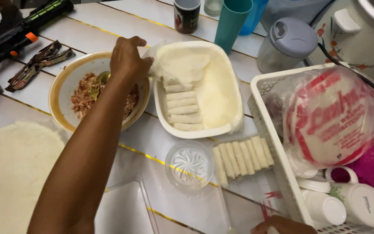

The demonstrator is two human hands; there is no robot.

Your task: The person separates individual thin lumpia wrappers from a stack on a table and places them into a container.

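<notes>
White tiles with thin yellow seams make up the counter (109,26), which is crowded with food and containers. From the lower left the person's left hand (128,58) reaches across a tan-rimmed bowl of minced filling (66,86), where a spoon (103,77) rests. Its fingers are pinched narrow on the edge of a thin white wrapper sheet (182,63), lifted at the near corner of a white rectangular dish (195,130). That dish is lined with sheets, probably to keep the rolled wrappers (182,107) stacked inside from sticking or drying. More finished rolls (242,157) lie side by side on a clear tray just beside a small glass dish (190,164). A flat wrapper (9,173) lies spread at the left. The right hand (282,225) shows only partly at the bottom edge; I cannot tell how its fingers are set.
</notes>
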